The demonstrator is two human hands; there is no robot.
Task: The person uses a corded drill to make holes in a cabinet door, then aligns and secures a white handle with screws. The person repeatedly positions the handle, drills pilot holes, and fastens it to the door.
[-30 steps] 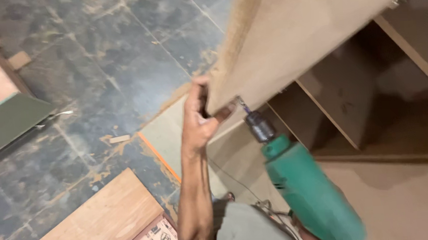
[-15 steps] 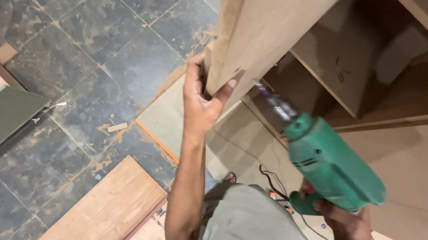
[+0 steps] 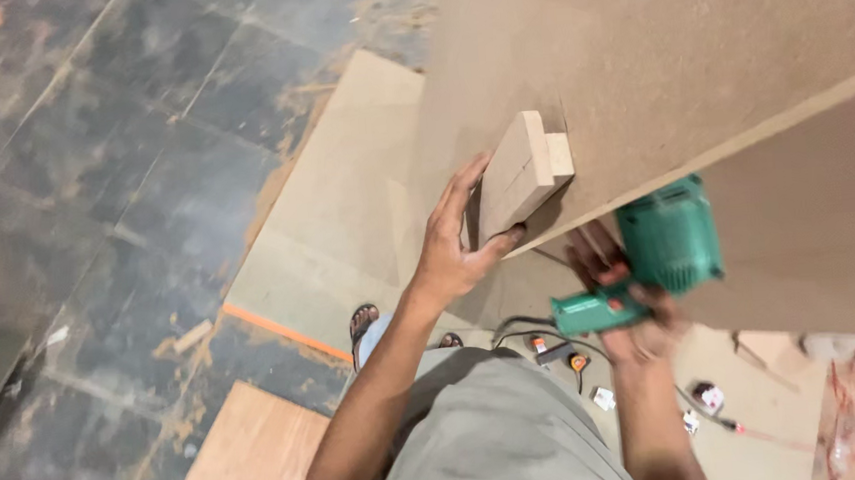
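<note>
My left hand point(image 3: 453, 243) presses a small pale wooden block point(image 3: 521, 171) against the face of a large brown fibreboard panel point(image 3: 676, 62) that fills the upper right. The thumb sits under the block and the fingers lie along its left side. My right hand point(image 3: 620, 302) grips a green electric drill point(image 3: 654, 254) by its handle, just below the panel's lower edge and to the right of the block. The drill's front end is hidden from view.
A flat pale board with an orange edge point(image 3: 331, 227) lies on the dark tiled floor point(image 3: 93, 193) below me. A light wooden sheet point(image 3: 248, 463) lies at the bottom. Small items and a cable point(image 3: 576, 355) are scattered near my sandalled foot point(image 3: 361, 325).
The view has swung closer to the panel. My left hand moved from gripping the panel's edge to holding the small block on its face. The drill dropped lower and turned.
</note>
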